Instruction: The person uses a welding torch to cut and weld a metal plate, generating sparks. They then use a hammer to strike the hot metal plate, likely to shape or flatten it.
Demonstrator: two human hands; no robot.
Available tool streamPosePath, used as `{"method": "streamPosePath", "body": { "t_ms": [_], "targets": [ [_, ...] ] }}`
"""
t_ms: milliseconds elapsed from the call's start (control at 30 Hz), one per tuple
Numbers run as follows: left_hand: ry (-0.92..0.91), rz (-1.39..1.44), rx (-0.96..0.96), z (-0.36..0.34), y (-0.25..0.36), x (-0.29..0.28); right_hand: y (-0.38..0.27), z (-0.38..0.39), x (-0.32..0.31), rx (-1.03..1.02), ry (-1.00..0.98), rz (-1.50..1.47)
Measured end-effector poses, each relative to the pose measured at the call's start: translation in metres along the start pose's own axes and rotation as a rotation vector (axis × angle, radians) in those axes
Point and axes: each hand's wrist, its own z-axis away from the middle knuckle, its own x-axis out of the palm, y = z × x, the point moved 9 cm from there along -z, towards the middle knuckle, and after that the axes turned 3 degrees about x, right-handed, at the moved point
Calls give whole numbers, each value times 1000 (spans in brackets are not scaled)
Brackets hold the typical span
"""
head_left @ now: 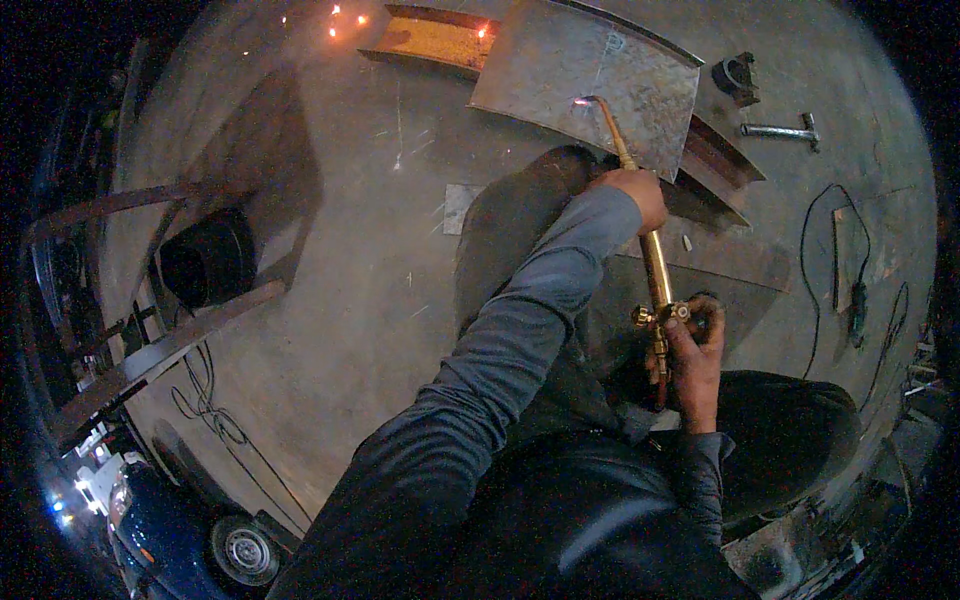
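My left hand (632, 195) grips a brass cutting torch (655, 265) near its neck. My right hand (697, 355) is closed around the valve end, thumb by the knobs. A small pinkish flame shows at the bent tip, over or against a grey steel plate (550, 65); contact is unclear. The plate lies across steel beams, a yellow one (420, 40) at upper left and a rusty one (730, 170) at lower right. Small orange sparks glow at the top left.
A hammer (775, 131), dark metal piece (735, 80) and corded tool (857, 320) lie rightward on the concrete floor. Leftward are a rusty frame (170, 340), black container (207, 258), cables and a vehicle (160, 530). My legs are bent beneath the torch.
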Motion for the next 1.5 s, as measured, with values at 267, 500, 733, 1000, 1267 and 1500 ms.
{"method": "streamPosePath", "body": {
  "t_ms": [267, 500, 733, 1000, 1267, 1500],
  "targets": [
    [79, 68, 49, 6, 9, -14, -21, 9, -1, -12, 60, 31],
    [52, 355, 85, 7, 16, -21, -45, 15, -7, -13, 108, 71],
    [146, 888, 222, 47, 45, -68, -138, 41, -34, -192, 146, 348],
    [115, 885, 78, 17, 29, -46, -135, 28, -7, -82, 43, 167],
    [75, 788, 58, 13, 23, -45, -129, 20, -5, -102, 86, 172],
    [99, 797, 58, 14, 22, -44, -130, 21, -7, -69, -10, 163]
  ]
}}
